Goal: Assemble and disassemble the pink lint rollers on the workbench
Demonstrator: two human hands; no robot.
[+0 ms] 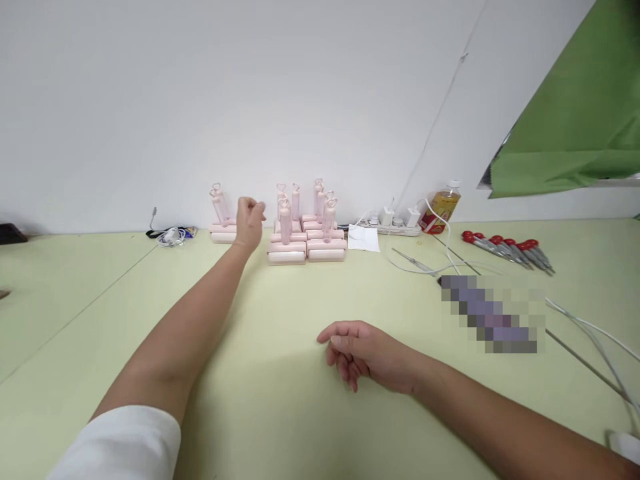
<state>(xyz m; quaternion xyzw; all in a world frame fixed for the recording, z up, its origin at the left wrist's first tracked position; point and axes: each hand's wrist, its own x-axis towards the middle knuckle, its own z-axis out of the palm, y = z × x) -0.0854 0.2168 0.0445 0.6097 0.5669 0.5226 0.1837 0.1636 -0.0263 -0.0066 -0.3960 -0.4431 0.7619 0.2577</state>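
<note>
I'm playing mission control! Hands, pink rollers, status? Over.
Left hand near left pink rollers, grip unclear. Right hand loosely open, empty. Other pink rollers, handles up. White paper beside them, not blocking.

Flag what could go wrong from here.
1. The left hand is close beside upright pink rollers; a brush could tip one, perhaps into its neighbours, since several stand tightly grouped.
2. The bottle stands right by the power strip, which has plugs in it; if knocked and leaking, liquid might reach the sockets.
3. Loose white cables lie near the right arm; it could snag one.
</note>
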